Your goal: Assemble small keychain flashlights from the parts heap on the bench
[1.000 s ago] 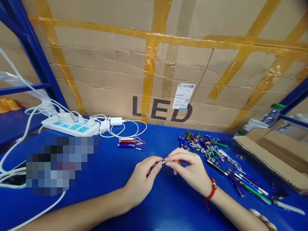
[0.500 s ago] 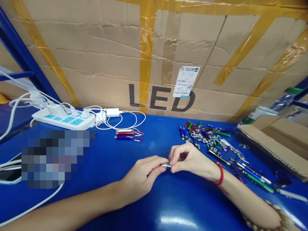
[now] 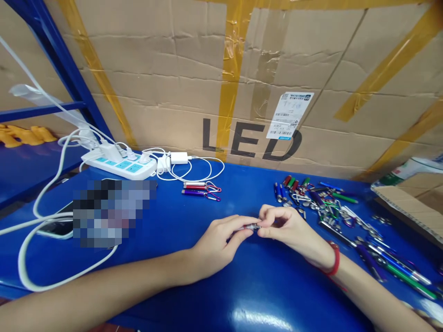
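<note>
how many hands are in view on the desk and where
2: the left hand, left of centre, grips a small metal part; the right hand, just to its right, pinches the part's exposed end. No other hands show.

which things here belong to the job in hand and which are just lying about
Likely the job:
- metal piece, between left hand and right hand
- loose parts
- tubes with clips

Probably just lying about:
- power strip
- white adapter
- LED carton
</note>
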A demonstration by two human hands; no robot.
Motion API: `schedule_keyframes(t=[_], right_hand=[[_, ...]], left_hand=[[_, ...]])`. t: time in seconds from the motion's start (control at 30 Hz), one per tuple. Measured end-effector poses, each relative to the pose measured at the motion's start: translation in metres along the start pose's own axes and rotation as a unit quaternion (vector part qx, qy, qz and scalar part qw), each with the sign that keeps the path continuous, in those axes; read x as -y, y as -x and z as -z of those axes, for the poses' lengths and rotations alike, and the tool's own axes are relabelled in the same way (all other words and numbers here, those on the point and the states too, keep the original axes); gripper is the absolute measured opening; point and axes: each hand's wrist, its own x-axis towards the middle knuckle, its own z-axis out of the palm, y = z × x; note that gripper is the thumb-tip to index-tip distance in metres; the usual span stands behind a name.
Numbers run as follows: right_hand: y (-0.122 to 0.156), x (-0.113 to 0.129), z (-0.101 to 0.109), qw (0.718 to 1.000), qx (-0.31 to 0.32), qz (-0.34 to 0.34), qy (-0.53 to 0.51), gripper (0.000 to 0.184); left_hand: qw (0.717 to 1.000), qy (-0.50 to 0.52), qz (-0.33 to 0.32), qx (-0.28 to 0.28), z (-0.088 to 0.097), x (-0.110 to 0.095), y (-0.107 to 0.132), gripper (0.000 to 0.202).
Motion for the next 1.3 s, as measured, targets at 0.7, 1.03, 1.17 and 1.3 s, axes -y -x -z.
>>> schedule_keyframes(t=[0.7,1.03,1.17,1.3], right_hand=[[0.003,0.001,0.007,0.930,-0.001,0.249,0.271,0.012],[0.006,-0.001,0.000,0.946,-0.012,0.213,0.244,0.017],[0.007,-0.001,-0.002,0.960,-0.028,0.187,0.208,0.022],[0.008,-0.001,-0.007,0.975,-0.052,0.140,0.162,0.023]], left_hand=[[0.997,-0.022,0.046,0.051,0.002,0.002,-0.004,0.025],[0.996,-0.045,0.041,0.058,0.004,0.003,-0.002,0.020],[0.997,-0.040,0.046,0.048,0.003,0.001,-0.002,0.019],[0.998,-0.034,0.044,0.034,0.002,0.000,-0.001,0.019]])
